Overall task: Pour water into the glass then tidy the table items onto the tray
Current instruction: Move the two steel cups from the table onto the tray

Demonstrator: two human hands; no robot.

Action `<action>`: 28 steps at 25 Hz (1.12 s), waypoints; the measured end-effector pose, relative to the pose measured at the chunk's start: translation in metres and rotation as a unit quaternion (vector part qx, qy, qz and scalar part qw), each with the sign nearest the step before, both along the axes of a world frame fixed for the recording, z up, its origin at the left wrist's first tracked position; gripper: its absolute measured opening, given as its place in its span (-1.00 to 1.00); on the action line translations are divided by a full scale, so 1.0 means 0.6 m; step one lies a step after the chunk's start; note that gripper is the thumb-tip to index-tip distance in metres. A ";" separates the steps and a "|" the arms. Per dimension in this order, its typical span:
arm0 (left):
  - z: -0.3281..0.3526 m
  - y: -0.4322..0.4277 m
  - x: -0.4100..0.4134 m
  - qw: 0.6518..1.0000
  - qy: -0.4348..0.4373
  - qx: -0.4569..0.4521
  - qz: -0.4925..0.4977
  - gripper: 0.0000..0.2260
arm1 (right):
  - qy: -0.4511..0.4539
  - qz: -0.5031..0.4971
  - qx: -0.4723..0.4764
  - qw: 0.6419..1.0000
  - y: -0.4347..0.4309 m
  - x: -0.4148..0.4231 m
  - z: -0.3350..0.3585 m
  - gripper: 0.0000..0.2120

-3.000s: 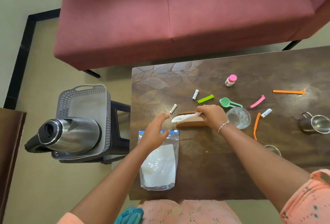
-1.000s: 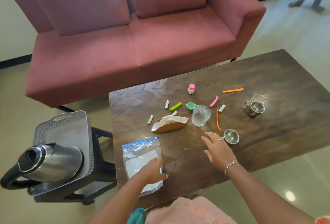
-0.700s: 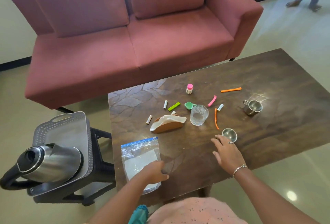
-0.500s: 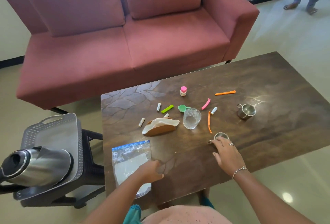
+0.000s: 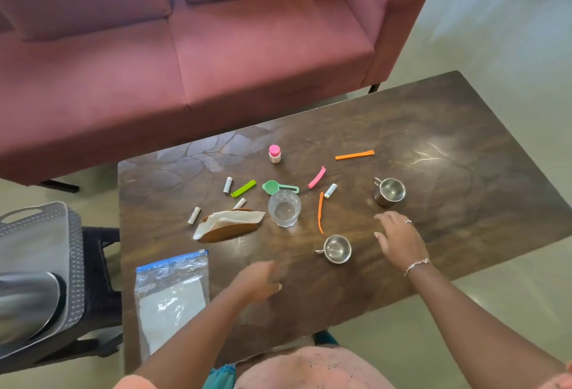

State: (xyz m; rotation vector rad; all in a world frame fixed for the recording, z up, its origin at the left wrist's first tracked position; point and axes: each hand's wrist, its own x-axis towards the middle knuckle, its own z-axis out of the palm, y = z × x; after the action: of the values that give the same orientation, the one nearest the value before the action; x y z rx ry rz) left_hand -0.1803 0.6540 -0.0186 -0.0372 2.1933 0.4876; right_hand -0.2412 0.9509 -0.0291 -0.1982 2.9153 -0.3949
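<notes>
A clear glass [image 5: 284, 209] stands mid-table beside a wooden napkin holder [image 5: 229, 226]. Two small steel cups sit on the table: one [image 5: 336, 249] near me, another [image 5: 389, 192] farther right. My right hand [image 5: 397, 238] hovers open between them, touching neither. My left hand [image 5: 258, 281] is over the table right of a zip bag [image 5: 171, 299], fingers loosely curled, empty. A grey tray [image 5: 37, 240] on a stool at the left carries a steel kettle [image 5: 28, 302], partly cut off.
Small items lie scattered past the glass: a pink-capped bottle [image 5: 274, 153], a green scoop [image 5: 274, 187], orange clips [image 5: 354, 154], pink and green clips, and several small tubes. A pink sofa [image 5: 216, 48] stands behind the table [image 5: 464, 141]. A person's feet show top right.
My right hand has left the near steel cup and moved right, toward the farther cup. My left hand has lifted off the zip bag and shifted right. The camera has swung right.
</notes>
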 end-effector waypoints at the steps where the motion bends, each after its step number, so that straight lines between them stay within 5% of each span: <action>1: -0.010 0.013 -0.014 1.000 0.003 -0.002 0.000 -0.59 | -0.004 -0.002 0.003 1.000 0.018 -0.021 -0.001 -0.71; 7: -0.075 0.076 -0.081 1.000 0.011 -0.020 0.015 -0.73 | -0.068 0.059 0.082 0.993 0.072 -0.176 -0.014 -0.78; 12: -0.115 0.111 -0.102 1.000 -0.001 -0.031 -0.005 -0.67 | -0.155 0.296 0.272 0.902 0.070 -0.295 -0.046 -0.64; 17: -0.133 0.129 -0.118 0.998 -0.025 -0.010 -0.052 -0.68 | -0.204 0.360 0.355 0.838 0.058 -0.339 -0.076 -0.68; 23: -0.145 0.143 -0.127 0.997 -0.062 0.004 -0.050 -0.72 | -0.184 0.333 0.397 0.835 0.090 -0.354 -0.088 -0.74; 28: -0.152 0.153 -0.125 0.997 -0.069 0.006 -0.038 -0.82 | -0.233 0.129 0.269 0.926 0.144 -0.343 -0.103 -0.88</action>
State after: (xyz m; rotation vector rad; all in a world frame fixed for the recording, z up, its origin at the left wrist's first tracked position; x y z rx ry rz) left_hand -0.2552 0.7458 -0.1096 0.0192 2.0484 0.4425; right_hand -0.4469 1.0371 -0.0909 -0.3410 2.3679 0.3581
